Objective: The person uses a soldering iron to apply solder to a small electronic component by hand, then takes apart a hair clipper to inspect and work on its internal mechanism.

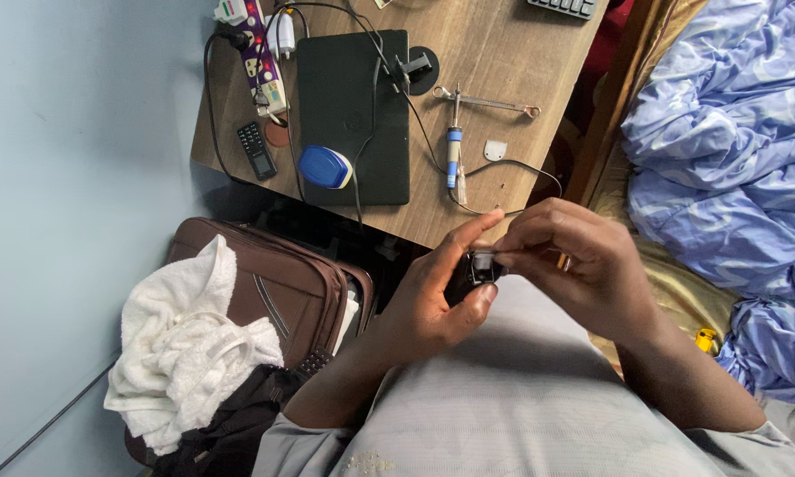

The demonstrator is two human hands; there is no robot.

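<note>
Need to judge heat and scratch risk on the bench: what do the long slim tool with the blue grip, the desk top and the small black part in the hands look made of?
Slim tool with blue grip: bright metal shaft, plastic-looking handle, slightly glossy.
Desk top: brown wood grain, matte; probably laminate.
Small black part, held by left hand and right hand: likely dark plastic; mostly hidden.

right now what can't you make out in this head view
- Small black object: mostly covered by the left hand and right hand, so its kind is unclear.
- Keyboard: cut off by the top edge.
- Small yellow item on the bed: too small to identify.
- Suitcase: partly hidden under the white towel.
</note>
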